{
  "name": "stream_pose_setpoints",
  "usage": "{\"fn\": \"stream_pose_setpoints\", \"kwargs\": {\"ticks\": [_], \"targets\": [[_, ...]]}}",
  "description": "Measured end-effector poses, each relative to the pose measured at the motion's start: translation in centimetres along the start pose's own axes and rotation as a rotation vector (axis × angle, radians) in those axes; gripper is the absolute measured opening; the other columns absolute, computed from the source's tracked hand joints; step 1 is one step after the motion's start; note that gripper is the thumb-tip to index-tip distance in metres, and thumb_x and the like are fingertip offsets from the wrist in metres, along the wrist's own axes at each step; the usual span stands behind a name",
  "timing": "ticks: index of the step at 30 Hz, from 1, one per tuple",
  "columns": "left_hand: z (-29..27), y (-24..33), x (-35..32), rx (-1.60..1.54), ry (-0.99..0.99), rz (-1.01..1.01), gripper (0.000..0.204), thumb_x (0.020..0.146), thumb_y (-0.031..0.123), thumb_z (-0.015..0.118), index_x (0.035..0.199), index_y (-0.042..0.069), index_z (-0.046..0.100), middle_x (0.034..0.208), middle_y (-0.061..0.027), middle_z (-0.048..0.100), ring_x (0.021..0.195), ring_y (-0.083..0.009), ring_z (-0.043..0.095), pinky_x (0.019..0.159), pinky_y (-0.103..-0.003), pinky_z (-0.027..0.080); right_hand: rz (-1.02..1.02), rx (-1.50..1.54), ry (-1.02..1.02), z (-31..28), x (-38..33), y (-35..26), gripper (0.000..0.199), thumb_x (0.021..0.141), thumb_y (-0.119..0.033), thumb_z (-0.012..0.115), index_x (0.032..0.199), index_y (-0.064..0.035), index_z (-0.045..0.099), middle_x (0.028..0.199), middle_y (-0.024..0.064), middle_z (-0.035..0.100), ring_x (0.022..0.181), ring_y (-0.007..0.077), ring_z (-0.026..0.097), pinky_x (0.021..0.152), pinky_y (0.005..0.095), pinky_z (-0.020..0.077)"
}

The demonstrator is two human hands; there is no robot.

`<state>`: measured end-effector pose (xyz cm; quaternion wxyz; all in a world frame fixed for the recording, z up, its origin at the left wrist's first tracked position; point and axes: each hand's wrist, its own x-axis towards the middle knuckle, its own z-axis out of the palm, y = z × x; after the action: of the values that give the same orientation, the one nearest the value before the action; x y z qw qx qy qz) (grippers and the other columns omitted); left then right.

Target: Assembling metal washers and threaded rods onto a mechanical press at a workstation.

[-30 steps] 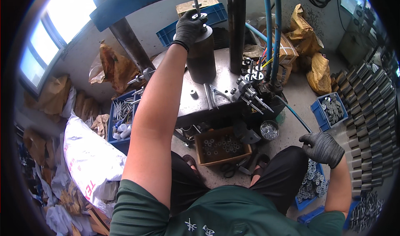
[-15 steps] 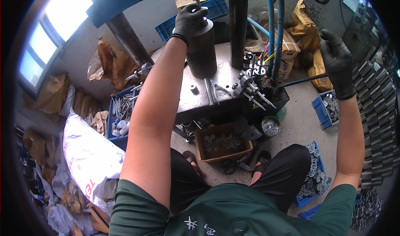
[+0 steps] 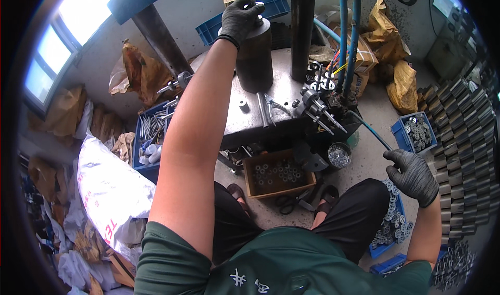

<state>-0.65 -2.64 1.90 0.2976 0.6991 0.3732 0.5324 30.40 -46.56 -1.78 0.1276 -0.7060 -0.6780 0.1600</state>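
Note:
My left hand (image 3: 240, 19), in a black glove, is stretched far out and curled over the top of a dark metal cylinder (image 3: 255, 63). The cylinder stands upright on the steel press table (image 3: 245, 120), under a thin vertical rod. My right hand (image 3: 414, 176), also gloved, is low at the right beside my knee. Its fingers are closed on the end of a thin dark lever (image 3: 371, 131) that slants down from the valve block (image 3: 325, 99) on the table's right side.
A cardboard box of washers (image 3: 278, 174) sits under the table. There are blue bins of metal rings at right (image 3: 419, 133) and by my knee (image 3: 390, 227), and a blue crate of pins (image 3: 151, 133) at left. A white sack (image 3: 112, 185) and stacked grey parts (image 3: 463, 138) flank me.
My right hand rose from beside my knee to the lever at upper right, then came back down to the lower right with the lever end in it. My left hand stayed on the cylinder.

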Motion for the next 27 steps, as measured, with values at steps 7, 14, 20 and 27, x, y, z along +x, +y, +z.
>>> {"fn": "stream_pose_setpoints", "kwargs": {"ticks": [7,14,20,27], "targets": [[0.1,-2.0,1.3,0.12,0.029,0.038,0.037,0.087,0.036,0.081,0.109,0.007,0.076,0.094,-0.005,0.075,0.087,-0.0129,0.067,0.083,-0.03,0.053,0.004,0.086,0.094,-0.5,0.6,-0.2,0.036,0.086,-0.01,0.065,0.119,0.0037,0.068,0.107,0.0223,0.073,0.095,0.0333,0.073,0.087,0.0397,0.0574],[0.4,-0.8,0.3,-0.126,-0.019,-0.043,0.034,0.087,0.031,0.083,0.109,0.006,0.076,0.095,-0.0055,0.074,0.088,-0.0133,0.068,0.082,-0.028,0.054,-0.026,-0.113,-0.06,0.6,-0.6,0.7,0.034,0.084,-0.013,0.064,0.114,0.001,0.071,0.104,0.0217,0.073,0.093,0.0339,0.073,0.084,0.0423,0.0575],[0.4,-0.5,0.3,-0.102,-0.029,-0.083,0.034,0.086,0.03,0.083,0.109,0.007,0.076,0.091,-0.0043,0.074,0.084,-0.0121,0.067,0.078,-0.028,0.054,0.043,-0.054,-0.167,0.5,-1.0,0.3,0.034,0.085,-0.018,0.064,0.113,0.0003,0.072,0.099,0.0234,0.073,0.089,0.0364,0.073,0.084,0.0426,0.0581],[0.3,-0.1,0.1,-0.029,0.006,-0.068,0.031,0.087,0.03,0.082,0.108,0.007,0.077,0.091,-0.0038,0.074,0.082,-0.0122,0.067,0.077,-0.028,0.053,-0.034,-0.022,-0.06,0.9,-0.8,1.1,0.034,0.086,-0.018,0.063,0.113,0.0007,0.071,0.096,0.0234,0.073,0.088,0.0363,0.073,0.083,0.0423,0.0581]]}}
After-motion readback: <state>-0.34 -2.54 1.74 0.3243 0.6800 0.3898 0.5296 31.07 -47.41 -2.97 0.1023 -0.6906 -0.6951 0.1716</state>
